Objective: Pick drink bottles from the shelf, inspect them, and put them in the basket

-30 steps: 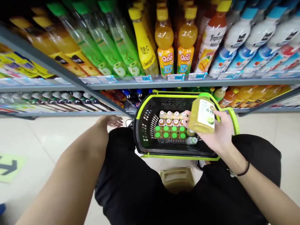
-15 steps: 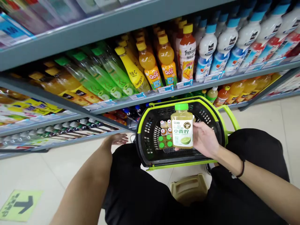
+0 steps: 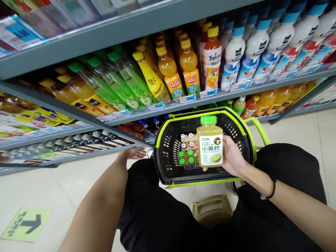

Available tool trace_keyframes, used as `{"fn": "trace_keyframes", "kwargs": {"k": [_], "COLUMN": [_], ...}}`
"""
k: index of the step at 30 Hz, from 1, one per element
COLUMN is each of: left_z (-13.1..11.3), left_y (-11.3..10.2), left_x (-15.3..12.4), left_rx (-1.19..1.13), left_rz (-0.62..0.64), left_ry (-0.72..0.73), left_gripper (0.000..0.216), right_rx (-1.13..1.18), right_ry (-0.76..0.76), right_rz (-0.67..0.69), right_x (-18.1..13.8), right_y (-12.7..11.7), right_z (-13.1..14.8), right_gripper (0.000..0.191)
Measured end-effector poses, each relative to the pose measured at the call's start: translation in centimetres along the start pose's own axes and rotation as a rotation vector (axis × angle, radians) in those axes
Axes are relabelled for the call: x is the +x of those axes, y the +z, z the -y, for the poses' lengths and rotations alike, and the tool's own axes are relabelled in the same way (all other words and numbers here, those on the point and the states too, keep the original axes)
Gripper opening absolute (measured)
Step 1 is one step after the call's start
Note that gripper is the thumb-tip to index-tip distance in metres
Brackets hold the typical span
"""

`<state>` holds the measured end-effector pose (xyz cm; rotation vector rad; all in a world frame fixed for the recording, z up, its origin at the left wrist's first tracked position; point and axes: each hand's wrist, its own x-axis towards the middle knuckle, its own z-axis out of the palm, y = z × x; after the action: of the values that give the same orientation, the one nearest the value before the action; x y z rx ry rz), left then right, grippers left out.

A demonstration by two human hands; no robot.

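Observation:
My right hand (image 3: pixel 232 158) grips a small yellow-green juice bottle (image 3: pixel 210 142) with a green cap, held upright above a black shopping basket with a lime rim (image 3: pixel 168 127). Several small bottles (image 3: pixel 187 151) with green and white caps stand inside the basket. My left hand (image 3: pixel 135 153) rests on my left knee, fingers spread, holding nothing. I am seated, in black trousers.
Grey shelves (image 3: pixel 168 105) of drinks stand right in front: green apple bottles (image 3: pixel 115 82), orange Qoo bottles (image 3: pixel 181 75), a Tropicana bottle (image 3: pixel 212 59), white bottles with blue caps (image 3: pixel 252 49). A tan stool (image 3: pixel 212 210) is under me. An arrow sticker (image 3: pixel 27 224) lies on the tiled floor.
My right hand turned the juice bottle from tilted to upright, label facing me. My view tipped upward, showing more of the shelves. The left hand stayed on the knee.

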<state>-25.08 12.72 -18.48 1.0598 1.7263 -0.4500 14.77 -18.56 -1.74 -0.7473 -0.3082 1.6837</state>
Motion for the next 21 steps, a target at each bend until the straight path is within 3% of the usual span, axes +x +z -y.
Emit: {"fn": "trace_keyframes", "kwargs": {"k": [7, 21], "left_z": [-0.33, -0.7], "left_y": [0.2, 0.48], "left_x": [-0.32, -0.84], "left_rx": [0.014, -0.03], "left_rz": [-0.001, 0.015], "left_ry": [-0.012, -0.04], "left_gripper": [0.036, 0.034], "right_rx": [0.026, -0.038], "right_ry": [0.036, -0.036], "right_rz": [0.036, 0.035], "right_x": [-0.02, -0.02], "right_y": [-0.07, -0.39], "right_z": [-0.01, -0.26], "right_gripper": [0.059, 0.055]}}
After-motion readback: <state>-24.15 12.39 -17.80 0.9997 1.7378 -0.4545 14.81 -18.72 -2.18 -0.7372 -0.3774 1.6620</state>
